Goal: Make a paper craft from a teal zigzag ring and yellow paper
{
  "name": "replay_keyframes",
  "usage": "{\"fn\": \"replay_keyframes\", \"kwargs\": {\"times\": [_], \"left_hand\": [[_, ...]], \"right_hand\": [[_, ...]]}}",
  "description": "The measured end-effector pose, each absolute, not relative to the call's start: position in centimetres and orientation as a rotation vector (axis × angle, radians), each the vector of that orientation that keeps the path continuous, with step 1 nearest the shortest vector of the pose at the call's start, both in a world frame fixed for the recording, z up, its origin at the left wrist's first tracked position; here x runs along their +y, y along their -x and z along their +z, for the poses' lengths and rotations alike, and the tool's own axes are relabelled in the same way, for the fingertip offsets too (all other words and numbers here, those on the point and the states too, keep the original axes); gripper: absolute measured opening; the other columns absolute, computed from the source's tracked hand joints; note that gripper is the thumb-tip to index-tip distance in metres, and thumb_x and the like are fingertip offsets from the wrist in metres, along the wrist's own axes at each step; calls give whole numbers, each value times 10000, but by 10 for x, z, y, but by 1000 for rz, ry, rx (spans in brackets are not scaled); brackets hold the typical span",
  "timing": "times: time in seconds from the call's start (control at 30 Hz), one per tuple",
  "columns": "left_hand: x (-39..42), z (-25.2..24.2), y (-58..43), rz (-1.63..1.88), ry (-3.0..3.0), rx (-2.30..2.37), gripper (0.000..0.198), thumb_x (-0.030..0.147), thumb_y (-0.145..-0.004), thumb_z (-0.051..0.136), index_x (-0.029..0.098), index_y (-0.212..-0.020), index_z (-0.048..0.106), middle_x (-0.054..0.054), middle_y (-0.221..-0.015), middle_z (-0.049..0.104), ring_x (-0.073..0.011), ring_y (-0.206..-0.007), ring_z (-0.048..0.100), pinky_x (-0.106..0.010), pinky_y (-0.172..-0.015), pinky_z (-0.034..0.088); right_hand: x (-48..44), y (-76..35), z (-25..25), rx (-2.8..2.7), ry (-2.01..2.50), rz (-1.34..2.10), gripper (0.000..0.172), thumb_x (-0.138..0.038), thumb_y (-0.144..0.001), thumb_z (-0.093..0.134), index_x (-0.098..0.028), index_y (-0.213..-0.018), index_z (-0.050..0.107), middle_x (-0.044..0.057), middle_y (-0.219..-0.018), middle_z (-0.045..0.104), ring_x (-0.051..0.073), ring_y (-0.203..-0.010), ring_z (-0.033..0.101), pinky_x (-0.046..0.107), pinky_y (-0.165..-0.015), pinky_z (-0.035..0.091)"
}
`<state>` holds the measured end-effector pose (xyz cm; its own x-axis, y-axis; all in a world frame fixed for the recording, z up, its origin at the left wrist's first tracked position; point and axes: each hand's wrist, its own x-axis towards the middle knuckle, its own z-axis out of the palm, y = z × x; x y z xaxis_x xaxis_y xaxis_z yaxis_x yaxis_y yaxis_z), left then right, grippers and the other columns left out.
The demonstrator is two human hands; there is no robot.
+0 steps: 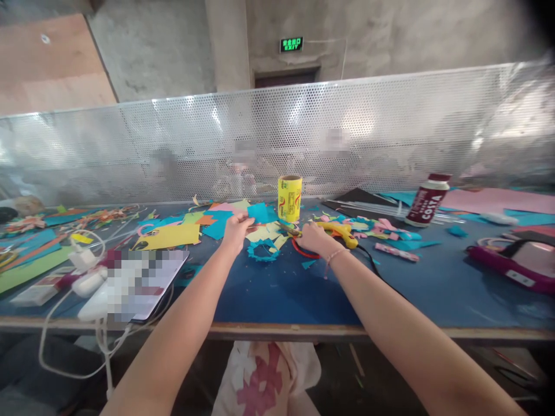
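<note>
Left hand (236, 228) pinches the pale yellow paper cutout (263, 234) at its 9 o'clock edge. Right hand (313, 238) is closed round the yellow glue gun (342, 231), with the nozzle at the cutout's 3 o'clock. The cutout lies mid-table, probably thin, light and floppy; hold it by the edges. The gun looks like rigid, smooth plastic — grip the handle, as the tip is likely hot. Tape roll (289, 198) stands at 12 o'clock.

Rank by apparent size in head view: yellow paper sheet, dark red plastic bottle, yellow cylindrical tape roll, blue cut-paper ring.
Largest first:
yellow paper sheet
dark red plastic bottle
yellow cylindrical tape roll
blue cut-paper ring, close to the roll
</note>
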<state>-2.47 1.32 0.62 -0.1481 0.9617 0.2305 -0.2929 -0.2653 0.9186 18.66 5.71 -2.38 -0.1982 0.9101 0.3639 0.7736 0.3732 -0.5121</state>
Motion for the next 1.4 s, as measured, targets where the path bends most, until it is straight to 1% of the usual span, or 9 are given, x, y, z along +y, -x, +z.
{"fn": "replay_keyframes", "kwargs": {"times": [0.1,0.23,0.37,0.5,0.77,0.9,1.07,1.27,1.4], "left_hand": [[14,5,23,1615,-1068,947,185,193,-526,692,130,-656,577,10,-595,562,-132,-570,604,-252,-572,475],[15,1,18,1578,-1103,1012,188,192,-534,698,123,-678,601,8,-606,562,-126,-538,586,-279,-578,485],[14,-4,15,1520,-1232,1016,179,246,-551,702,127,-657,619,15,-585,539,-113,-517,546,-304,-588,494],[14,-7,14,1479,-1278,983,193,289,-554,706,132,-639,632,9,-578,535,-113,-529,524,-325,-612,499],[13,-4,12,1464,-1110,938,178,218,-511,710,134,-638,618,19,-550,530,-107,-540,513,-335,-648,493],[8,1,12,1435,-1203,946,172,192,-509,683,120,-654,624,-6,-622,577,-112,-579,529,-306,-637,482],[6,3,12,1450,-1198,976,257,175,-489,693,114,-731,634,-24,-684,615,-130,-639,562,-300,-658,479],[10,0,11,1497,-1143,951,241,181,-523,697,130,-741,608,-9,-667,593,-131,-622,565,-327,-667,493],[11,0,11,1530,-1119,947,233,184,-537,705,129,-729,585,-2,-645,578,-118,-609,559,-316,-665,497]], "right_hand": [[54,-179,-15,-1948,1419,148,126,-212,-667,585,-145,-771,563,152,-916,576,291,-991,505,407,-849,366],[42,-161,-1,-1851,1054,531,175,-320,-754,499,-186,-822,589,56,-846,617,170,-799,565,307,-752,430],[32,-150,1,-1773,942,728,218,-365,-722,530,-178,-822,579,22,-729,595,136,-661,544,281,-631,451],[29,-149,1,-1735,910,785,156,-319,-665,570,-169,-702,543,-21,-598,515,101,-554,482,260,-558,440],[26,-148,4,-1667,863,911,141,-276,-623,604,-165,-680,538,-26,-617,517,85,-564,479,247,-563,443],[23,-147,5,-1615,877,976,157,-292,-645,596,-163,-718,544,-26,-611,520,86,-555,495,249,-565,452],[21,-145,6,-1579,877,990,144,-276,-649,597,-169,-731,549,-22,-628,540,89,-566,513,262,-594,479],[22,-143,4,-1523,852,1056,152,-249,-640,615,-171,-757,557,-14,-664,561,96,-602,534,280,-631,502],[22,-143,4,-1537,867,1053,172,-272,-613,645,-165,-712,555,-25,-628,543,95,-589,530,277,-631,501]]}}
